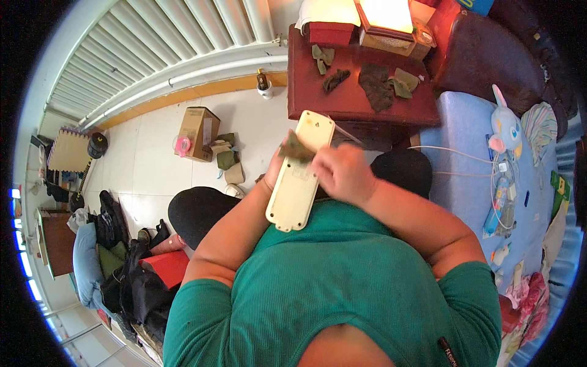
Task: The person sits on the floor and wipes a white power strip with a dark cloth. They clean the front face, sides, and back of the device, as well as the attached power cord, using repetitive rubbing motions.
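A long cream plastic power strip [293,192], its screwed underside facing up, lies slanted in front of my torso. My left hand [275,167] holds it from its left side, partly hidden behind it. A dark green cloth scrap [296,150] lies across the strip's middle, by my left fingers. My right hand [344,174], slightly blurred, is at the strip's right edge with curled fingers; whether it grips anything is unclear. A pale cord [346,130] runs near the strip's upper end. Beyond, on a dark red wooden table [367,108], lie a green cloth scrap [323,58] and a large dark one [376,85].
A cardboard box [195,133] with a pink tape roll [182,146] and cloth scraps [228,159] are on the tiled floor. A blue-covered bed [458,183] with cables and a plush toy [504,130] is at right. Dark clothes [142,293] lie at lower left.
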The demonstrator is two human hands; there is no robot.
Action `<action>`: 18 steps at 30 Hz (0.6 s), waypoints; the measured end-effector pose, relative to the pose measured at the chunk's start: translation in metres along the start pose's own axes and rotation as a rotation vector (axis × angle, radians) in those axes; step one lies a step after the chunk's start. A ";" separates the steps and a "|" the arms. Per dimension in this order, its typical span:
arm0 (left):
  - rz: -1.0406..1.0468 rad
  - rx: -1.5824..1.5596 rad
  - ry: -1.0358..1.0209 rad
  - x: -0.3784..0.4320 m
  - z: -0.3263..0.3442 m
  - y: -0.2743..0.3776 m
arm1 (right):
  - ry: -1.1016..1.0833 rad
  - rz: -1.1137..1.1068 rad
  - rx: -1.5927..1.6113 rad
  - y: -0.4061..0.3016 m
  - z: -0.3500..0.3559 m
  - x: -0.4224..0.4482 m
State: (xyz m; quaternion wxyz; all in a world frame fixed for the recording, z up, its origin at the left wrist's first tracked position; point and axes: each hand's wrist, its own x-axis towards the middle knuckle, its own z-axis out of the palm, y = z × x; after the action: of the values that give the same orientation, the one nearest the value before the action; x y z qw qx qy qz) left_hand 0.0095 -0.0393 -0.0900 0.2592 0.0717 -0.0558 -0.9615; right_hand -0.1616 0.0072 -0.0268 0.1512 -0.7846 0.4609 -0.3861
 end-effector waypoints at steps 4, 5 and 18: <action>-0.061 0.072 0.073 0.006 0.020 -0.006 | 0.085 0.324 -0.040 0.047 -0.009 0.034; -0.073 0.046 0.069 0.006 0.022 -0.007 | 0.107 0.322 -0.002 0.052 -0.008 0.036; -0.006 0.112 0.153 -0.003 0.012 -0.001 | -0.028 -0.007 -0.086 0.006 0.006 0.035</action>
State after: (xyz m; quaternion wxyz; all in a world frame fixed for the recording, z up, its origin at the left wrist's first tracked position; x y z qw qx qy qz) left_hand 0.0096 -0.0364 -0.0779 0.2555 0.1594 -0.0895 -0.9494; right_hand -0.1514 -0.0264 -0.0180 0.1224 -0.7974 0.4721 -0.3552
